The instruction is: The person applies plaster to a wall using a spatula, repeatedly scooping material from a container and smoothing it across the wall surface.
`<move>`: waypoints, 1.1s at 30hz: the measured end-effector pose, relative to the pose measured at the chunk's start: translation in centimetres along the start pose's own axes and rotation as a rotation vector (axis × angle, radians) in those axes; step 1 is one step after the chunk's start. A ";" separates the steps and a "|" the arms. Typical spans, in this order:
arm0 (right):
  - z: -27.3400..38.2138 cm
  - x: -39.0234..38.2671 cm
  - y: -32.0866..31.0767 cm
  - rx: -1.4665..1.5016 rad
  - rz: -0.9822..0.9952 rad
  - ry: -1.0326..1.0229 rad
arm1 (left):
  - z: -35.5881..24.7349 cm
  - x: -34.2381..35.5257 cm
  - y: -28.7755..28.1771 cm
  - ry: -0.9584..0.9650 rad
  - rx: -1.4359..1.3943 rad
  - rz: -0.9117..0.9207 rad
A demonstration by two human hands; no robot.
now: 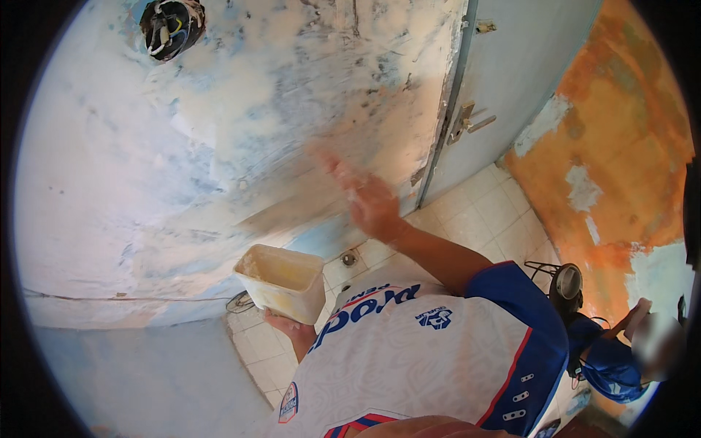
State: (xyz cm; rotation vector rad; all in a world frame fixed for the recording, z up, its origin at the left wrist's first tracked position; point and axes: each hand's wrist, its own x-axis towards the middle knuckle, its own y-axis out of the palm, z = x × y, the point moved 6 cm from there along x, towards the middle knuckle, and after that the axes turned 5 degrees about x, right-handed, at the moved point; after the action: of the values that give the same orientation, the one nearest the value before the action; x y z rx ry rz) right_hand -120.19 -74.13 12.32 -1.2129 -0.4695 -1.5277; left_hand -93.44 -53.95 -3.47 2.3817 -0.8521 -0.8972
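Note:
My left hand [288, 325] supports an off-white, rectangular plastic tub [292, 288] from below, its fingers against the base. The tub is tilted, and pale yellowish residue coats its inner walls. My right hand [374, 208] is raised in front of the patchy wall [241, 131], smeared by motion. Its fingers blur toward the upper left, and I cannot make out whether a tool is in them. White smudges show on that hand. Pale filler and dark streaks cover the wall around it.
Loose wires stick out of a round electrical box [172, 29] at the upper left. A grey door [504, 80] with a lever handle [467, 123] stands right of the wall. A lamp [566, 281] and another person in blue [617, 365] are at the right. A thin cable [131, 298] runs along the lower wall.

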 end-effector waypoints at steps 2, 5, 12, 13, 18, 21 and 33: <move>-2.6 1.0 -3.4 -0.064 -0.173 0.055 | 0.0 -0.2 -0.9 -0.001 -0.040 0.001; -6.4 6.3 -9.2 -0.471 -0.503 0.056 | 0.2 -1.6 -1.2 0.008 -0.005 -0.068; -4.0 7.1 -1.1 -0.346 -0.181 0.016 | 0.2 -0.7 -1.7 -0.005 0.018 -0.073; -2.1 6.3 0.4 -0.273 -0.113 -0.036 | 0.2 -0.9 -1.9 -0.005 0.002 -0.083; -0.5 4.0 -0.6 0.034 -0.111 -0.111 | 0.3 -1.3 -1.1 0.013 -0.009 -0.061; -1.0 5.9 -6.3 -0.146 -0.337 -0.094 | 0.4 -1.1 -1.9 -0.006 -0.010 -0.052; -4.7 12.2 -9.9 -0.302 -0.606 -0.393 | -0.4 -0.6 -0.9 0.025 -0.035 -0.126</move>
State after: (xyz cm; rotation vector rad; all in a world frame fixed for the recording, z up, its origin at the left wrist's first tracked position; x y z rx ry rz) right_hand -129.86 -80.45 23.97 -1.7240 -0.9570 -1.9175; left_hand -93.15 -52.80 -3.49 2.4335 -0.6771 -0.9203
